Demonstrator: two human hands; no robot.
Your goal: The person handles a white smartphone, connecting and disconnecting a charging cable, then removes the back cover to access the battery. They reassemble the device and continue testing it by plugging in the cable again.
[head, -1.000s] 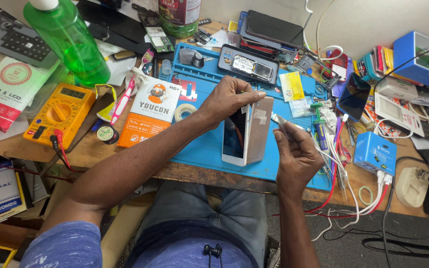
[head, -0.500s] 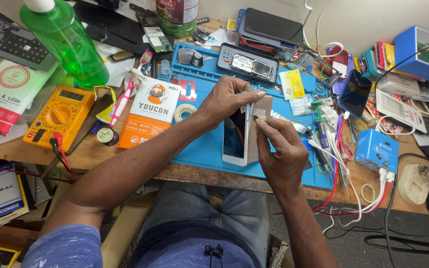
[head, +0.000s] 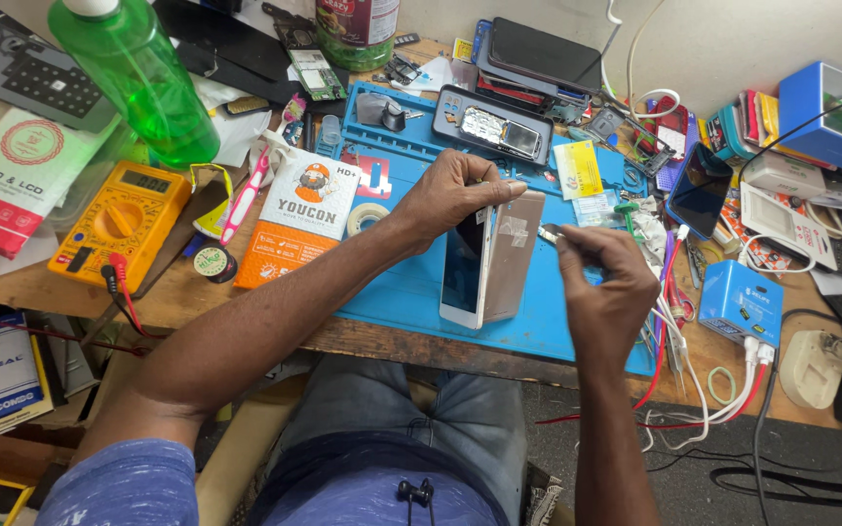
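Head view: one white smartphone (head: 479, 268), centre frame, stands on edge on one blue mat (head: 411, 292), back cover parted. Left hand (head: 450, 195) pinches its top edge. Right hand (head: 601, 282) clenches one small metal tool (head: 550, 234) beside it. Upper left: one green bottle (head: 138, 78), one yellow multimeter (head: 119, 219).
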